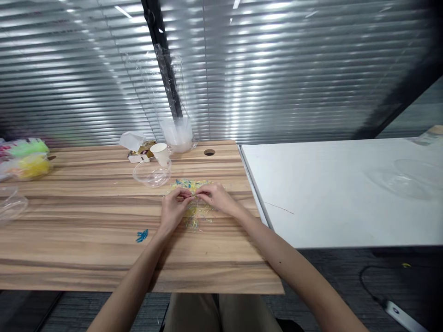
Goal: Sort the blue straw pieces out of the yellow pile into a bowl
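My left hand [176, 205] and my right hand [215, 195] meet fingertip to fingertip over a scattered pile of small yellow, blue and clear strips [195, 213] on the wooden table. Both hands are closed in a pinch; whatever lies between the fingertips is too small to name. More blue and yellow bits [183, 183] show just beyond the fingers. A small group of blue pieces [141, 235] lies apart, to the left of my left wrist.
Behind the hands are a clear plastic bowl [152, 174], a paper cup [160, 153], an opened box [141, 152] and stacked clear cups [177, 134]. Bagged coloured material [29, 159] lies far left. A white table [328, 193] adjoins at right, with a thin red strand [278, 207].
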